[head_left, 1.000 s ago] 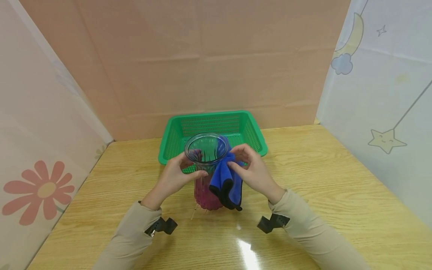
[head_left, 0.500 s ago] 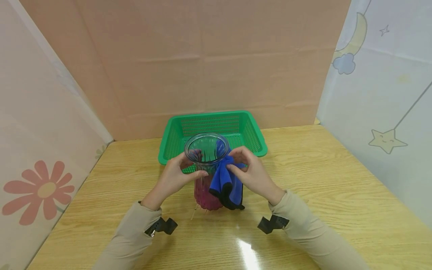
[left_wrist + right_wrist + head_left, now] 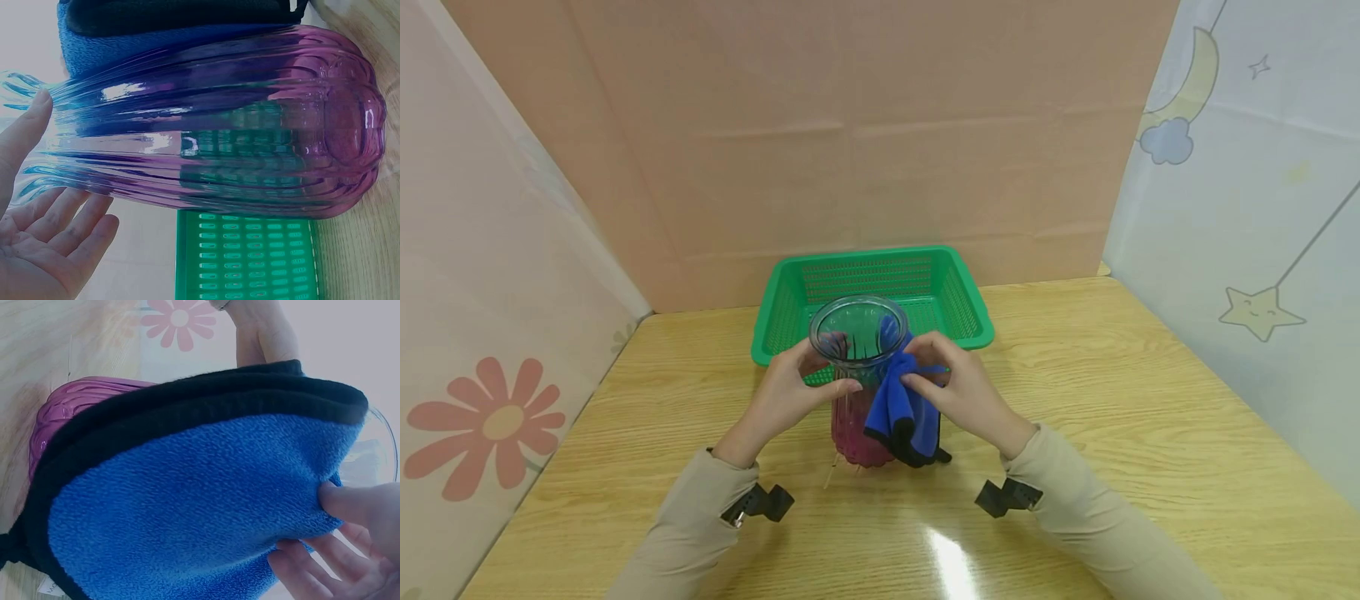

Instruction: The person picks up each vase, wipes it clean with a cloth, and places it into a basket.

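Observation:
A ribbed glass vase (image 3: 859,417), clear to blue at the top and pink at the base, stands upright on the table. My left hand (image 3: 790,385) holds it round the neck, thumb in front and fingers behind, as the left wrist view also shows (image 3: 47,244). A blue cloth (image 3: 901,400) with black edging lies against the vase's right side. My right hand (image 3: 958,379) pinches this cloth between thumb and fingers near the vase's neck. In the right wrist view the cloth (image 3: 187,494) hides most of the vase (image 3: 81,409).
Behind the vase a green plastic basket (image 3: 973,321) with perforated walls stands on the wooden table (image 3: 1075,400). A thin straw-like piece (image 3: 831,472) is at the vase's base. A pinkish backdrop (image 3: 850,167) rises behind, with printed panels on both sides.
My right hand has slid slightly down and left with the cloth along the vase's side. The cloth's lower corner has shifted a little right. The left hand and vase have stayed put.

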`<state>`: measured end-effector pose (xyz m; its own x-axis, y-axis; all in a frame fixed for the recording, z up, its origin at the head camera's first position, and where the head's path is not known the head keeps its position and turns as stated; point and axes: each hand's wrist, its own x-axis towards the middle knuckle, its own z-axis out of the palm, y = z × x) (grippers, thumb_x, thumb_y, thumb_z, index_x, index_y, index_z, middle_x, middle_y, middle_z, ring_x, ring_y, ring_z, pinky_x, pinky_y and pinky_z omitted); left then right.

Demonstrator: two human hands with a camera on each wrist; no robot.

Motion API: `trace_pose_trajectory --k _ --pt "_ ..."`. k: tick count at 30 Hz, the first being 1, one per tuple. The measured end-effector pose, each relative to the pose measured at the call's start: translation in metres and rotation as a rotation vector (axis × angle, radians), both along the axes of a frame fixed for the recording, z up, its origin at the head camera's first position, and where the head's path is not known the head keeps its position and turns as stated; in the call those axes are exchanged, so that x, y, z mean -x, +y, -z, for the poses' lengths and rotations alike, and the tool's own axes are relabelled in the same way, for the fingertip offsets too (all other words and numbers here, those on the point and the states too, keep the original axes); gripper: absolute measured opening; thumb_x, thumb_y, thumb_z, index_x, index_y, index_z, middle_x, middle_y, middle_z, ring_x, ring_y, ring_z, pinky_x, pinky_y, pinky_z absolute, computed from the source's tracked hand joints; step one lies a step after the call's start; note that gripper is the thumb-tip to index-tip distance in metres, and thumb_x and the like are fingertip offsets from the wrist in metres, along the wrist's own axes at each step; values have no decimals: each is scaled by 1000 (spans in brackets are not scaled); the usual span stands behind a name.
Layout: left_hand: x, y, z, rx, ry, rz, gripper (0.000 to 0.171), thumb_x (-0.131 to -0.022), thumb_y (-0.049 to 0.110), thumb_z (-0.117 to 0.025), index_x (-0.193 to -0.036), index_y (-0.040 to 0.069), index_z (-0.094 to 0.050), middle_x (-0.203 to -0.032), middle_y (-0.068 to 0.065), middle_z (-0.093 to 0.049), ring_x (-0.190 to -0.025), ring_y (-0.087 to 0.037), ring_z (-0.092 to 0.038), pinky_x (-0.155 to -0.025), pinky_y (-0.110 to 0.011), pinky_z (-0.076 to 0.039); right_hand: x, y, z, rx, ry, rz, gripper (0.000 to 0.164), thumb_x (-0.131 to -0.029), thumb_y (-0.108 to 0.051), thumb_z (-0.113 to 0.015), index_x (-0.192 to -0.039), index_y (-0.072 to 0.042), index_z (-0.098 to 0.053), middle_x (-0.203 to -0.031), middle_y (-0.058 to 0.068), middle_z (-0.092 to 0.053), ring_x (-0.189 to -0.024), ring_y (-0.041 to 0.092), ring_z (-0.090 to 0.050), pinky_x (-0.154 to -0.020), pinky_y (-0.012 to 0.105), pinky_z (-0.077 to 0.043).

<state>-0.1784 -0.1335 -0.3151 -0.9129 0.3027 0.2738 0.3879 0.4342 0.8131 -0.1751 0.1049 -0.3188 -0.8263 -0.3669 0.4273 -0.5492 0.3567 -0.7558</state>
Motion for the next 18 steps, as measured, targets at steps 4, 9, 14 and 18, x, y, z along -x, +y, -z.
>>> trace_pose_trajectory --k 4,9,14,18 --pt "0 0 0 2 -7 -6 58 -76 26 -77 -128 13 -53 -124 -10 -62 -117 -26 -59 -100 -42 -49 0 1 1 -31 -11 -8 28 -83 0 -67 -109 -4 -55 -104 15 -66 -95 27 -66 -76 29 -59" --pt "-1 0 0 -2 3 1 59 -76 25 -78 -128 13 -53 -124 -10 -63 -116 -26 -59 -99 -43 -49 2 2 4 -69 -7 2 28 -83 -1 -67 -108 -4 -55 -104 15 -66 -94 27 -66 -74 27 -59" --pt "-1 0 0 -3 -1 -2 59 -76 25 -78 -128 13 -53 -124 -9 -63 -116 -26 -59 -100 -42 -49 3 3 9 -88 2 12 26 -83 0 -67 -106 -3 -54 -103 15 -66 -93 28 -65 -72 29 -59" --pt "-1 0 0 1 -13 -13 58 -76 26 -78 -128 15 -54 -123 -6 -63 -117 -24 -59 -100 -41 -49 5 4 13 -90 11 13 25 -83 1 -66 -105 -3 -54 -102 16 -66 -93 27 -65 -72 31 -60"
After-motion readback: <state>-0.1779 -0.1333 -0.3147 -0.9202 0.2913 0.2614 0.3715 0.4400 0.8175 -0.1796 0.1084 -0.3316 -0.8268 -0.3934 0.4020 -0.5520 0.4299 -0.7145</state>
